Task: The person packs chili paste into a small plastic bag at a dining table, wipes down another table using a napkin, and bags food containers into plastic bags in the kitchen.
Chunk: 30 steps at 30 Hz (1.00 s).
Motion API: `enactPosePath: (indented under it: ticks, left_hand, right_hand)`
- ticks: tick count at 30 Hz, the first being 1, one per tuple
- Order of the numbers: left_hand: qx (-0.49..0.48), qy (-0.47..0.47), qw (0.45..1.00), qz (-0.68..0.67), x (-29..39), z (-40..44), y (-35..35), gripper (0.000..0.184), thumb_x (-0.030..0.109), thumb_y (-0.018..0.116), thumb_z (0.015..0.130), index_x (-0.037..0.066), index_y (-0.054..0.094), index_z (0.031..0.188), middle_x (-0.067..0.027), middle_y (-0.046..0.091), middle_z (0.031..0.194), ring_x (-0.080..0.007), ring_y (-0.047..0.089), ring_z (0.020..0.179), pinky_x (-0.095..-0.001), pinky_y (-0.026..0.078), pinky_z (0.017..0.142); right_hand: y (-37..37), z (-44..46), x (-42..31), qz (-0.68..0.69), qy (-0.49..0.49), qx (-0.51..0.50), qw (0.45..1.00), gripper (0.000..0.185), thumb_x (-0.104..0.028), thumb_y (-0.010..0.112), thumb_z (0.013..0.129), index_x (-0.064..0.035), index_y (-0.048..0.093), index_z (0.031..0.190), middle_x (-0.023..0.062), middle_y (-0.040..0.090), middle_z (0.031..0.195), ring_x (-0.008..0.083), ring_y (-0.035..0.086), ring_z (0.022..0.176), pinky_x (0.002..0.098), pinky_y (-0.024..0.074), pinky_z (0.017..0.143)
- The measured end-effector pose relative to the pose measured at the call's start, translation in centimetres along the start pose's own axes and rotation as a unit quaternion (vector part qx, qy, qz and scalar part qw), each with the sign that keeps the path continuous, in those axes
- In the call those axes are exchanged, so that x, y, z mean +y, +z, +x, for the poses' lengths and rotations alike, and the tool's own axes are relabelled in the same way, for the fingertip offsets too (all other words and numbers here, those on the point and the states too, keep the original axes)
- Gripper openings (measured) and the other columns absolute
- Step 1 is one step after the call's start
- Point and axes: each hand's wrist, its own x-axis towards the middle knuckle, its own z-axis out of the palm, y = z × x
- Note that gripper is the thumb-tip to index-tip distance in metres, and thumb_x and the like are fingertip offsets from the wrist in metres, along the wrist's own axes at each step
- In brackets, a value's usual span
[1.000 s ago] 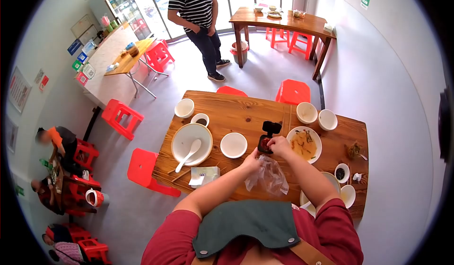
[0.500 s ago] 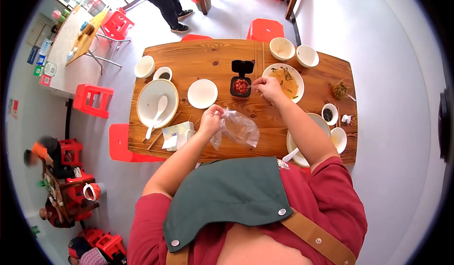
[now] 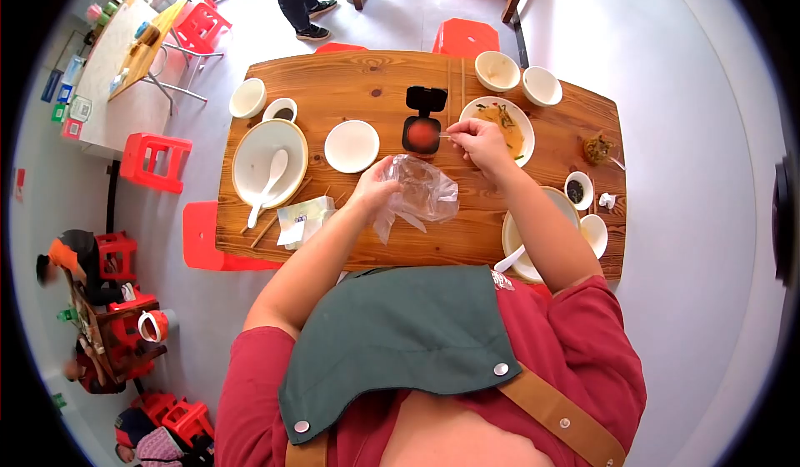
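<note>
My left hand is closed on the edge of a crumpled clear plastic bag, held over the table's near half. With fingers pinched, my right hand grips the thin, clear handle of a small spoon. The spoon's other end reaches the chopped red chili, which looks blurred. That chili sits in a small black box with its hinged lid raised. Just beyond my right hand is a white bowl of broth and greens.
On the wooden table are a white plate, a large bowl with a white spoon, a tissue pack, and a jar at the right. Another large bowl lies partly under my right forearm. Red stools surround the table.
My left hand has moved up slightly within the view, and the bag looks fuller and rounder. The right hand stays by the black box. The whole view has shifted a little.
</note>
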Motion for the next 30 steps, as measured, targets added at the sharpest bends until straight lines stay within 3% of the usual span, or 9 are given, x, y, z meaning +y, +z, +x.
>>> enactPosePath:
  ticks: [5, 7, 10, 15, 17, 18, 21, 25, 30]
  left_hand:
    - [0.011, -0.058, 0.996, -0.063, 0.7, -0.2, -0.1, 0.065, 0.000, 0.046, 0.069, -0.001, 0.023, 0.130, -0.0138, 0.041, 0.122, -0.0202, 0.050, 0.097, -0.0291, 0.043, 0.077]
    - [0.017, -0.066, 0.994, -0.089, 0.7, -0.3, 0.0, 0.064, -0.001, 0.044, 0.070, -0.001, 0.022, 0.130, -0.0137, 0.041, 0.122, -0.0198, 0.051, 0.094, -0.0292, 0.045, 0.075]
    - [0.028, -0.084, 0.988, -0.130, 0.2, -0.3, -0.4, 0.060, -0.004, 0.042, 0.072, 0.000, 0.024, 0.130, -0.0122, 0.045, 0.116, -0.0197, 0.053, 0.092, -0.0298, 0.045, 0.076]
    - [0.052, -0.061, 0.996, -0.050, -0.9, -0.2, -0.7, 0.063, -0.003, 0.046, 0.070, -0.001, 0.025, 0.129, -0.0120, 0.046, 0.116, -0.0192, 0.052, 0.093, -0.0289, 0.044, 0.078]
    - [0.052, -0.042, 0.998, -0.009, -1.9, 0.1, -0.9, 0.063, -0.002, 0.048, 0.069, -0.002, 0.026, 0.128, -0.0118, 0.046, 0.116, -0.0184, 0.052, 0.094, -0.0283, 0.043, 0.078]
    - [0.046, -0.018, 0.998, 0.041, -2.1, -0.1, -0.9, 0.064, -0.001, 0.050, 0.068, -0.001, 0.028, 0.127, -0.0116, 0.047, 0.115, -0.0173, 0.052, 0.093, -0.0274, 0.044, 0.077]
    - [0.050, 0.009, 0.986, 0.158, -1.6, -1.2, -0.9, 0.062, 0.005, 0.054, 0.065, 0.000, 0.035, 0.124, -0.0160, 0.051, 0.111, -0.0183, 0.052, 0.095, -0.0273, 0.043, 0.079]
    - [0.058, 0.066, 0.979, 0.185, -1.5, -2.1, -1.0, 0.065, 0.008, 0.056, 0.065, 0.000, 0.032, 0.125, -0.0172, 0.051, 0.110, -0.0221, 0.051, 0.098, -0.0295, 0.041, 0.083]
    - [0.071, 0.058, 0.970, 0.227, -1.4, -3.3, -1.7, 0.074, 0.009, 0.062, 0.067, 0.000, 0.024, 0.129, -0.0134, 0.054, 0.100, -0.0170, 0.053, 0.087, -0.0277, 0.044, 0.074]
  right_hand:
    - [1.1, -4.1, 1.1, -0.102, -0.133, -0.035, 0.985, 0.010, -0.002, 0.055, 0.073, -0.0042, 0.062, 0.081, 0.0031, 0.060, 0.073, 0.0095, 0.053, 0.057, 0.0215, 0.0419, 0.049]
    - [2.2, -4.5, 3.2, -0.353, -0.445, -0.071, 0.820, 0.015, -0.002, 0.056, 0.068, -0.0062, 0.061, 0.081, 0.0045, 0.060, 0.076, 0.0167, 0.056, 0.065, 0.0262, 0.0452, 0.055]
    - [3.0, -4.4, 5.6, -0.513, -0.475, -0.180, 0.692, 0.004, -0.010, 0.054, 0.065, -0.0105, 0.052, 0.068, 0.0014, 0.049, 0.070, 0.0186, 0.053, 0.072, 0.0276, 0.0460, 0.059]
    - [2.6, -5.1, 3.7, -0.463, -0.462, -0.109, 0.749, 0.009, -0.007, 0.055, 0.066, -0.0086, 0.058, 0.075, 0.0040, 0.055, 0.072, 0.0195, 0.054, 0.071, 0.0273, 0.0458, 0.059]
    - [2.5, -5.4, 2.9, -0.253, -0.281, -0.060, 0.924, 0.014, -0.003, 0.055, 0.068, -0.0050, 0.061, 0.080, 0.0077, 0.058, 0.072, 0.0214, 0.056, 0.067, 0.0257, 0.0449, 0.057]
    - [2.3, -4.7, 3.0, -0.199, -0.245, -0.025, 0.949, 0.014, -0.001, 0.053, 0.070, -0.0010, 0.062, 0.080, 0.0109, 0.059, 0.071, 0.0228, 0.057, 0.062, 0.0257, 0.0446, 0.056]
    - [1.8, -3.0, 1.9, -0.092, -0.149, 0.043, 0.984, 0.013, -0.001, 0.053, 0.069, -0.0002, 0.062, 0.078, 0.0115, 0.059, 0.070, 0.0225, 0.056, 0.060, 0.0276, 0.0451, 0.057]
    - [2.2, 0.1, 1.0, -0.262, -0.233, 0.081, 0.933, 0.014, -0.009, 0.054, 0.073, -0.0005, 0.061, 0.081, 0.0156, 0.060, 0.074, 0.0278, 0.058, 0.067, 0.0333, 0.0459, 0.060]
    - [3.9, 0.7, 0.2, -0.318, -0.193, -0.068, 0.926, 0.024, -0.023, 0.046, 0.080, -0.0034, 0.059, 0.079, 0.0169, 0.060, 0.078, 0.0311, 0.058, 0.072, 0.0363, 0.0455, 0.063]
